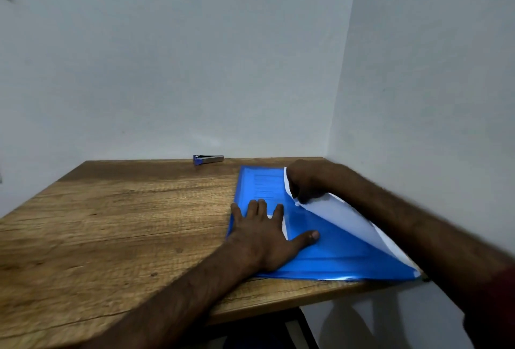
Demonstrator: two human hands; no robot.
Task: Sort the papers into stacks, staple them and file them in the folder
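- I am pressing my left hand (264, 233) flat on the blue folder (334, 254), fingers (253, 207) spread and straight, thumb reaching out to the right.
- My right hand (306, 181) is curling its fingers and pinching the far edge of a white paper (342, 217), which is bowing up off the folder's right side.
- The folder is lying under both hands, its long axis running from the near edge of the worktop (125, 223) away toward the back wall (195, 69). Its near right corner is reaching the worktop's edge.
- The side wall (432, 97) is standing close to the right of my right fingers.
- Bare worktop is stretching out left of my left fingers.
- The stapler (208, 159) is lying well beyond my left fingertips, along the far edge by the back wall.
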